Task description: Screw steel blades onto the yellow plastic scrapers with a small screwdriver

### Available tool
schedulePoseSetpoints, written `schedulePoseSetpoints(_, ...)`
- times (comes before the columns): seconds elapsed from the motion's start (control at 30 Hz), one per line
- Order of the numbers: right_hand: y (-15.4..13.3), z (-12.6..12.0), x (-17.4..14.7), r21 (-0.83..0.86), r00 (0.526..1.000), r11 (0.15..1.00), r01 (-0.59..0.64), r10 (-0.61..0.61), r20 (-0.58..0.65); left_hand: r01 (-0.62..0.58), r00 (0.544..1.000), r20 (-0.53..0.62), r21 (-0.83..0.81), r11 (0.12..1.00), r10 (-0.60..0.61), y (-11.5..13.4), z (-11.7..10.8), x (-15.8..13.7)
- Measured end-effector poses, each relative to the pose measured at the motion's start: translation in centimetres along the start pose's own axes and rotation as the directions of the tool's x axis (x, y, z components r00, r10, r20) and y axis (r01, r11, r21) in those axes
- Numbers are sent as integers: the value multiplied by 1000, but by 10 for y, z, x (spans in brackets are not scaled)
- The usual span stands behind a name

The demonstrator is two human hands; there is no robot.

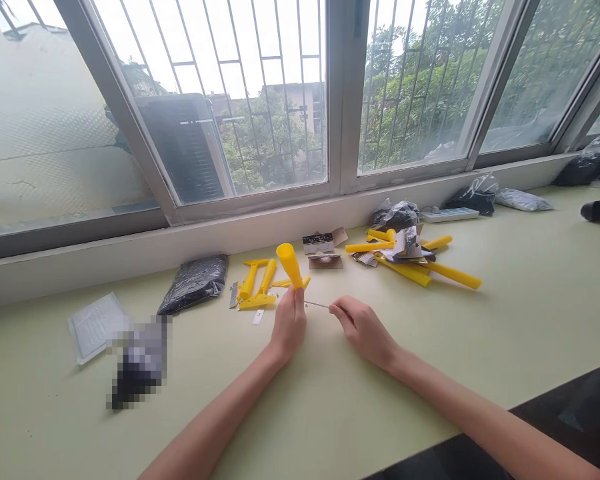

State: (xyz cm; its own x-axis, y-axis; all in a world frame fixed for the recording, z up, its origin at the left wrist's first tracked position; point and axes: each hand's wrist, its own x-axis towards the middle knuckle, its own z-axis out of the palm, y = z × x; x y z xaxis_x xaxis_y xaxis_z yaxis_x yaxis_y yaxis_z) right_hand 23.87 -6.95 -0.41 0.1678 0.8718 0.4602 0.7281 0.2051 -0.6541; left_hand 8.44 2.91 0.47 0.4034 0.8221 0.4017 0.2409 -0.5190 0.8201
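My left hand (289, 321) is closed round a yellow plastic scraper (289, 263), its hollow handle end pointing up. The scraper's lower part is hidden by my fingers. Pinched in my right hand (363, 328) is a screwdriver with a thin metal shaft (317, 305); its grip is covered by the hand. The shaft's tip reaches to the left hand, and whether it touches the scraper cannot be seen. Just left of that hand lie more yellow scraper handles (257, 297), a grey metal blade (233, 295), a small white piece (258, 317) and tiny metal bits.
At the back right is a pile of yellow scrapers (430, 267) with cardboard packaging. Card pieces (325, 261) lie near the sill. A black bag (195, 283), a clear packet (100, 327) and a blurred dark object (140, 367) are left. A power strip (450, 215) and bags line the window.
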Motion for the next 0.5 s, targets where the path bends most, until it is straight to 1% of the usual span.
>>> schedulePoseSetpoints(0.07, 0, 0, -1, 34, 1000, 999, 21, -21, 3, 13, 1000, -3, -10, 1000, -13, 0, 0, 0)
schedulePoseSetpoints(0.13, -1, 1, -3, 26, 1000, 1000, 17, -18, 11, 13, 1000, 6, -16, 1000, -13, 1, -1, 0)
schedulePoseSetpoints(0.27, -7, 4, -7, -79, 999, 997, 16, -12, 51, 4, 1000, 9, -24, 1000, -4, 3, -1, -1)
schedulePoseSetpoints(0.37, -9, 4, -7, -138, 999, 990, -12, 17, 30, 8, 1000, 15, -23, 1000, -8, 3, 0, -1)
schedulePoseSetpoints(0.43, -7, 2, -6, -137, 999, 990, -30, 32, 10, 12, 1000, 24, -17, 1000, -11, 2, 0, -1)
schedulePoseSetpoints(0.5, -5, 1, -4, -89, 1000, 996, -15, 16, 1, 14, 1000, 26, -16, 1000, -13, 2, 0, 0)
